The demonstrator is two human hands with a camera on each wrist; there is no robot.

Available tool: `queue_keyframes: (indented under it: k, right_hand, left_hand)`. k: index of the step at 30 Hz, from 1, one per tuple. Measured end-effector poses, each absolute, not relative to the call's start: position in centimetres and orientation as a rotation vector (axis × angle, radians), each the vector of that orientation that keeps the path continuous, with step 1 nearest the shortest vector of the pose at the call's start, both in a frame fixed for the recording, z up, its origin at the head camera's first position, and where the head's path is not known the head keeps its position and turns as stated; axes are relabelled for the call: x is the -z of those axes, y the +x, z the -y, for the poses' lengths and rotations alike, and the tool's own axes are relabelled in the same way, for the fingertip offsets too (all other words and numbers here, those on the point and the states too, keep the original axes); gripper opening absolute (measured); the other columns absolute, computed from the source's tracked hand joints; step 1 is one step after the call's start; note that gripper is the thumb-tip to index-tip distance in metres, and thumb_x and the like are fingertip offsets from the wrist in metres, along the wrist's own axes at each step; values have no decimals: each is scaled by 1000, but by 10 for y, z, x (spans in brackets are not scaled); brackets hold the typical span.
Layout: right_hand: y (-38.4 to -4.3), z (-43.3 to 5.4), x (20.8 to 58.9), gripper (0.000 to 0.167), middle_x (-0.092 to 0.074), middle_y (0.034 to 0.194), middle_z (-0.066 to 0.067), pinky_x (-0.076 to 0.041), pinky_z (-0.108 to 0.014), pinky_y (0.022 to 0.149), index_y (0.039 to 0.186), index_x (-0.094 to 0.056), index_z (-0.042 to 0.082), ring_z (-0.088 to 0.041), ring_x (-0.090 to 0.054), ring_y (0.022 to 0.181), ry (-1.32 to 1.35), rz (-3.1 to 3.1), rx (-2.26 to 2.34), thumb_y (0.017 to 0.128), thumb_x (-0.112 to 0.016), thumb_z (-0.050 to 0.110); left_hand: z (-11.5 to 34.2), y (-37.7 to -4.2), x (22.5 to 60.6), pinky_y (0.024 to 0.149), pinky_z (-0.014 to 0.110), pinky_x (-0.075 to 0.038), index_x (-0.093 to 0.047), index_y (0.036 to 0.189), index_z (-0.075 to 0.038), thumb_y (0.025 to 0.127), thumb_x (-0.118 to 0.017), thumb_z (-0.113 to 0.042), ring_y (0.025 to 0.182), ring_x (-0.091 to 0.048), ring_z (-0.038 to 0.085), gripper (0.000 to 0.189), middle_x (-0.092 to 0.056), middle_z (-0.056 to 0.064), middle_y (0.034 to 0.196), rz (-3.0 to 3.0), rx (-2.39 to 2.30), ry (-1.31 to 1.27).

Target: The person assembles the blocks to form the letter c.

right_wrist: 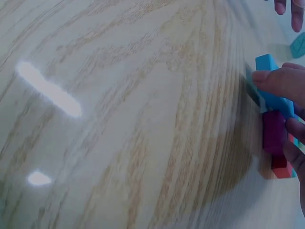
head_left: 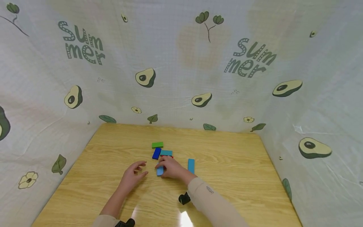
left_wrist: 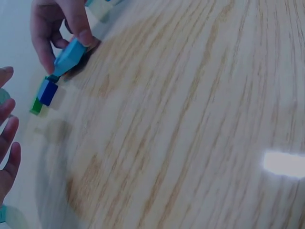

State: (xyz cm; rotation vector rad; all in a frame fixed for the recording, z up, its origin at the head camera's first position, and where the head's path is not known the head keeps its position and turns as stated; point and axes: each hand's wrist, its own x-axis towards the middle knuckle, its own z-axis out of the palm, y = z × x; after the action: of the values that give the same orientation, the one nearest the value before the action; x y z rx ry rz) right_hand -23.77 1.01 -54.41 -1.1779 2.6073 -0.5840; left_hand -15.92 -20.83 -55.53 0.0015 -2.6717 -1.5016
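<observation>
A pale cloth (head_left: 170,50) hangs round three sides, printed with avocados, leaves, flowers and the word "summer" twice. Below it spreads a wood-grained desk (head_left: 241,176), glossy enough to throw back bright patches of light. Two beige sleeves (head_left: 215,201) enter from the near edge, a black wrist device (head_left: 184,198) showing beside the right one.

The right hand (head_left: 173,169) leans over the middle of the desk, its thumb and fingers pinching a light blue block (head_left: 160,170); whether that block is wholly off the desk I cannot tell. The left hand (head_left: 134,175) is to its left, fingers apart and loosely bent, holding nothing.

A longer blue block (head_left: 191,165) lies beyond the right forearm, which hides its near end. Past the right hand, a teal block (head_left: 166,153) lies crosswise, with a green block (head_left: 157,145) farther back and a dark blue block (head_left: 157,153) slanting between them. A red block (head_left: 171,157), partly covered by the hand, is just in front of the teal one. The right wrist view also shows a purple block (right_wrist: 274,132) near the pinched one.
</observation>
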Motion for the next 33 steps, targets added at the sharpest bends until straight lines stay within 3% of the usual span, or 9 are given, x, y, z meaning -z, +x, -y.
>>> queue_keyframes:
  k: [13,22,33]
  right_hand:
    - [-246,-42,539,41,-50,127,2,-45,-27,95,120,-71,20,-15,-48,114,-1027,-2570,749,81,-82,21]
    - [-256,-65,539,37,-49,123,1,-46,-31,93,115,-73,22,-18,-49,111,-889,-2595,818,80,-83,20]
    - [-262,-99,538,39,-47,123,-3,-47,-37,92,120,-70,15,-23,-50,108,-734,-2575,951,83,-80,19]
  left_hand:
    - [185,-170,555,85,41,-45,-64,125,-5,84,-77,-9,98,-57,23,43,-65,7,113,2669,1583,-57]
    - [160,-177,558,83,42,-47,-65,122,-8,83,-78,-7,97,-57,23,41,-65,7,113,2652,1640,-105]
    - [122,-186,558,81,39,-48,-66,120,-8,84,-78,-10,96,-59,25,39,-63,7,112,2627,1688,-218]
